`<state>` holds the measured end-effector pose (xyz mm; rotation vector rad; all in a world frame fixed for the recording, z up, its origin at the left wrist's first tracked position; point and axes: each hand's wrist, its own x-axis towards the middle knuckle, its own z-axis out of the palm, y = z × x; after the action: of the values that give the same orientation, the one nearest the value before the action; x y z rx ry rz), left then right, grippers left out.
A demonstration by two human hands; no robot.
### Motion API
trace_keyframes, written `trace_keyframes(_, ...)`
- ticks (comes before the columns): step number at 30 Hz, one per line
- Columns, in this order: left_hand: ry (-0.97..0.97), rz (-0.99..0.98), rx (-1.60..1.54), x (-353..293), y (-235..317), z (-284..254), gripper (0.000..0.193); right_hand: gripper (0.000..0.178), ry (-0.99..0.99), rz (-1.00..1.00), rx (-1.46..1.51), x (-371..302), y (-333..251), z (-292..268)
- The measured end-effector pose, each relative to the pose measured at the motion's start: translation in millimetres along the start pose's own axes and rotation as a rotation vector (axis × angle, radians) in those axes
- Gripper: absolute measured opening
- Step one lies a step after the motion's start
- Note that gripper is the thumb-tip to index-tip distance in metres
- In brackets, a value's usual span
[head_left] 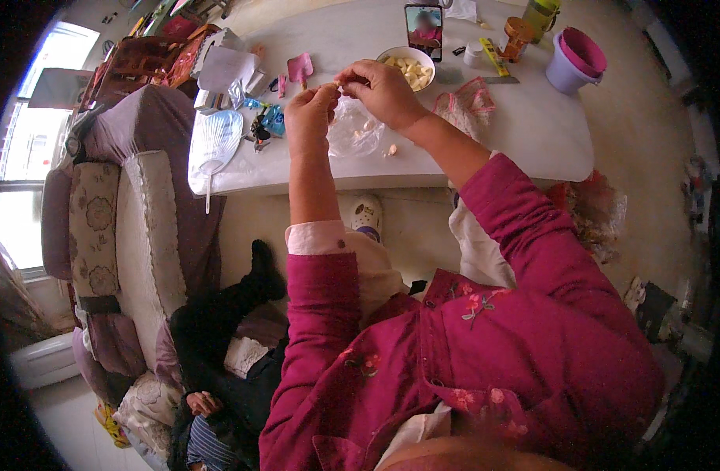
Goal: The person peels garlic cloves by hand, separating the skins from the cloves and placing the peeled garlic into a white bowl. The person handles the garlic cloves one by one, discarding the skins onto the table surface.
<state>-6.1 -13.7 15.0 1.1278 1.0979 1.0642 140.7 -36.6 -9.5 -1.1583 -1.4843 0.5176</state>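
Above the white table (pixel 525 145), my left hand (pixel 311 118) and my right hand (pixel 382 93) meet fingertip to fingertip, both closed in a pinch. Between them is a small pale piece that looks like a garlic clove (pixel 338 84), mostly covered by the fingers. Below the hands lies a clear plastic bag (pixel 346 140) with a few pale cloves on it. Another small clove (pixel 391 150) rests on the bare table beside the bag. Just behind my right hand stands a bowl (pixel 431 77) filled with pale yellow pieces.
A phone (pixel 424 33) stands upright behind the bowl. Rightward are a red-and-white cloth (pixel 468 102), a yellow-handled knife (pixel 495 59), an amber cup (pixel 517 39) and a lilac bucket (pixel 568 71). A fan (pixel 219 140) overhangs the left edge. Someone in black (pixel 226 345) sits at left.
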Motion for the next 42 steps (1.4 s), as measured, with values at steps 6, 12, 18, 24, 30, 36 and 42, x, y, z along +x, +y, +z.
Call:
trace_keyframes(6, 0.032, -0.048, -0.022, -0.4, 0.0, 3.3, 0.019, 0.016, 0.021, 0.285, 0.527, 5.1, 0.2, -1.9)
trace_keyframes(12, -0.001, -0.069, 0.020, -5.5, 2.5, 5.9, 0.021, 0.020, 0.027, 0.381, 0.643, 6.9, 3.8, -5.3)
trace_keyframes(18, 0.038, 0.067, 0.064, -4.4, 1.7, 3.1, 0.023, 0.025, -0.035, 0.338, 0.613, 6.1, 8.9, -3.6)
trace_keyframes(24, 0.037, 0.173, 0.080, -5.1, 2.3, 5.3, 0.022, 0.023, -0.052, 0.277, 0.479, 3.8, 12.7, -2.8)
trace_keyframes(30, 0.038, 0.212, 0.144, -1.5, -2.9, 2.7, 0.020, 0.019, -0.025, 0.176, 0.335, 3.7, 8.4, 2.3)
trace_keyframes(36, 0.050, 0.229, 0.245, -0.7, -2.1, 0.6, 0.021, 0.018, -0.001, 0.086, 0.228, 2.9, 11.2, 2.5)
trace_keyframes(42, 0.014, 0.173, 0.198, -0.6, -0.7, -3.3, 0.023, 0.019, -0.074, 0.094, 0.181, 2.9, 5.7, -1.8)
